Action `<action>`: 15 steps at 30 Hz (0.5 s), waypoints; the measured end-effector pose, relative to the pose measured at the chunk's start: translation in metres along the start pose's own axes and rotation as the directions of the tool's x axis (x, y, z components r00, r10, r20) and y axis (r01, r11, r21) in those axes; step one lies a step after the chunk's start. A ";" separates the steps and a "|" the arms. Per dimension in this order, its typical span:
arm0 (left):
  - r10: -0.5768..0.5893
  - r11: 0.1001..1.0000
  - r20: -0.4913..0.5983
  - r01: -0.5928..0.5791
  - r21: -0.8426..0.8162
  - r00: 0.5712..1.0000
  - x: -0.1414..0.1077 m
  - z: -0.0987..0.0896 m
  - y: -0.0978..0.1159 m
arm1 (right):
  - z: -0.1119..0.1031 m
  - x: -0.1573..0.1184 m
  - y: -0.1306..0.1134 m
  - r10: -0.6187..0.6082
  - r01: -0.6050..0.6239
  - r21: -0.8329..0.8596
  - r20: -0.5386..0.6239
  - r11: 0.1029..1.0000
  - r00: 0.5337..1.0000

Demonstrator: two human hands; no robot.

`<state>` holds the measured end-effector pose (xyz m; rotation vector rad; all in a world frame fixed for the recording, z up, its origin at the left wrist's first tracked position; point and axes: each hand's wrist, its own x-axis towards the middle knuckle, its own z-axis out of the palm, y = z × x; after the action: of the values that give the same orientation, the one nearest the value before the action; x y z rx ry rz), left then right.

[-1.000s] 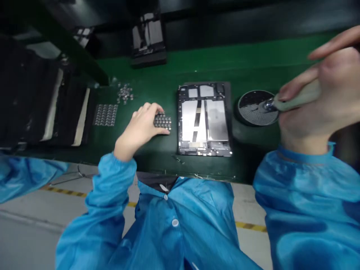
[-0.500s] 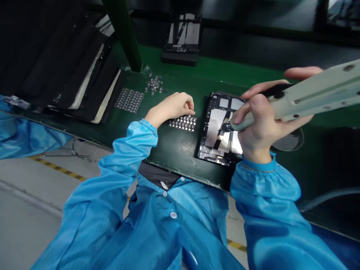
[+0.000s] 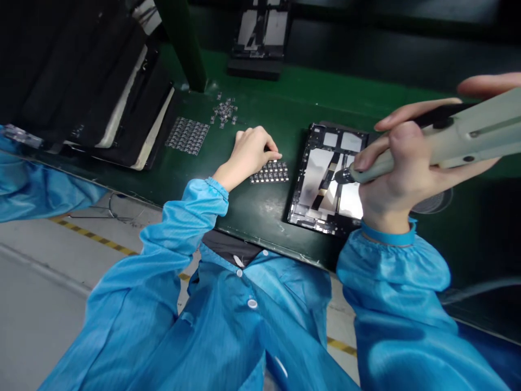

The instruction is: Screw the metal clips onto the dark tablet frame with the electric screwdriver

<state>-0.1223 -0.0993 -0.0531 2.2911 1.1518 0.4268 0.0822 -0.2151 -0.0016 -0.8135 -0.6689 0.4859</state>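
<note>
An opened tablet frame (image 3: 321, 184) lies on the green conveyor belt (image 3: 285, 103), its silver inner plates showing. My right hand (image 3: 402, 179) grips a pale grey electric screwdriver (image 3: 456, 141), whose metal tip hangs just over the middle of the tablet frame. My left hand (image 3: 250, 155) rests with curled fingers on a small grid of tiny metal parts (image 3: 271, 172) left of the tablet. Whether the fingers pinch a part is hidden.
A second grid of parts (image 3: 187, 133) and a loose heap of small parts (image 3: 226, 111) lie farther left. Dark stacked trays (image 3: 101, 92) fill the left. Another tablet frame (image 3: 258, 38) sits at the back. A round dish (image 3: 433, 203) peeks out behind my right hand.
My right hand brought the screwdriver from the round dish on the right over to the tablet frame. My left hand stayed on the parts grid. My head view shifted and tilted.
</note>
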 end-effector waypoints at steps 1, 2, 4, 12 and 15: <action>-0.004 1.000 -0.008 0.004 0.010 1.000 -0.002 0.000 0.001 | -0.001 0.003 0.002 0.008 -0.008 -0.006 -0.006 1.000 1.000; -0.008 1.000 -0.008 0.008 0.021 1.000 -0.002 0.000 0.001 | -0.003 0.005 0.004 0.011 -0.011 -0.011 -0.012 1.000 1.000; -0.024 0.999 0.007 0.024 0.036 1.000 -0.002 -0.001 0.003 | -0.007 0.007 0.003 0.000 -0.001 -0.015 -0.020 1.000 1.000; -0.093 0.992 0.027 0.090 0.092 0.995 -0.006 -0.002 0.013 | -0.024 -0.007 -0.011 -0.019 0.016 -0.057 -0.037 0.998 0.999; -0.083 0.991 -0.037 0.087 0.099 0.996 -0.012 0.005 0.014 | -0.029 -0.008 -0.011 -0.026 0.024 -0.066 -0.031 0.998 0.999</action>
<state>-0.1184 -0.1175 -0.0493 2.3180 1.3092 0.3827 0.0986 -0.2405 -0.0102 -0.8724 -0.6675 0.4296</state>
